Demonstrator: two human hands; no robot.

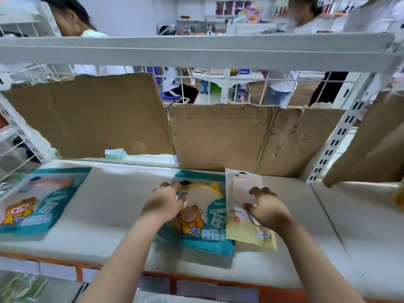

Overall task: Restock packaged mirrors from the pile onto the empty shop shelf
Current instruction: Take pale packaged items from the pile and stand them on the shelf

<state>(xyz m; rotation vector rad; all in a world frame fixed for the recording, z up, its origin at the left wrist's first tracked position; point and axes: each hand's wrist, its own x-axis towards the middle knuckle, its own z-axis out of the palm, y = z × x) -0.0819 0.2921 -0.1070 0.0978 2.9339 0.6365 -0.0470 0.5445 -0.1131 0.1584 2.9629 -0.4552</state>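
**Two packs down on the shelf, both hands on top of them**

Both hands are on the shelf (113, 204) now. The left hand (164, 204) lies on the upper left corner of the teal mirror pack (203, 224), fingers fairly straight and resting on it rather than gripping. The right hand (266, 208) is arched over the yellow mirror pack (238, 224), fingertips down on the plastic. Whether it is pinching or only pressing, I can't tell through the blur.

The two packs lie flat mid-shelf, the yellow one's left edge overlapping the teal one. A second teal pack (37, 202) sits well apart at the far left, and cardboard (240, 136) backs the shelf. The pile itself is not in view.

That overlap is where I'd expect trouble: slide either pack to straighten it and the other will likely go with it. The bags look glossy and the shelf smooth, so a quick push could send one skating. The middle teal pack's bottom edge is already near the front lip, and a nudge toward the person could tip it off. These are mirrors, so a drop or a hard press from those bent fingertips might crack the glass inside.
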